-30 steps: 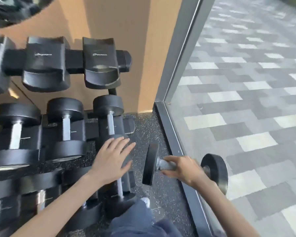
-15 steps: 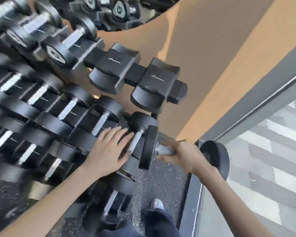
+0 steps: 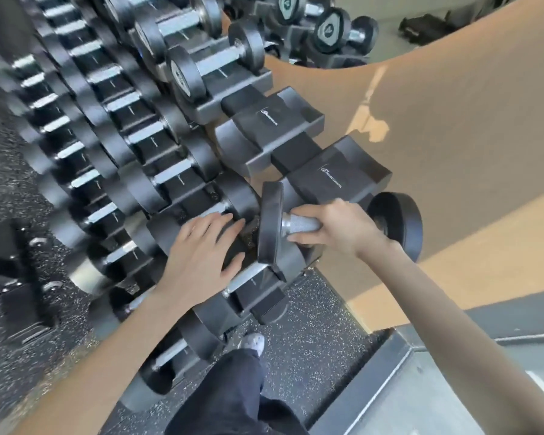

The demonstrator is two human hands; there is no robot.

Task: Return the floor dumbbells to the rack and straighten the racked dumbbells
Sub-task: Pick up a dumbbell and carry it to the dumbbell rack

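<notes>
- Black rubber heads and a knurled metal grip make up the dumbbell (image 3: 299, 227); it is held level and clear of the floor, just to 3 o'clock of the frame's centre.
- Its grip is wrapped by the right hand (image 3: 336, 229); the fingers are curled over the top and the thumb is tucked beneath.
- Its left head is seen just beside the end of the rack (image 3: 296, 155); whether the two touch cannot be told.
- The nearer cradle (image 3: 336, 171) of the top tier lies bare at 12 o'clock of the held dumbbell; the farther cradle (image 3: 270, 133), also bare, lies toward 11 o'clock.
- The left hand (image 3: 201, 259) is laid flat on the end racked dumbbell (image 3: 241, 196), at 9 o'clock of the held one; its fingers are straight and slightly spread, and nothing is gripped.
- Rows of racked dumbbells (image 3: 170, 174) are lined up in tiers running toward 10 o'clock; they are blurred.
- Speckled floor (image 3: 311, 350) is seen at 6 o'clock; a pale shoe (image 3: 252, 343) and a dark trouser leg (image 3: 233, 397) are placed on it; a tan wall (image 3: 453, 136) fills 2 o'clock.
</notes>
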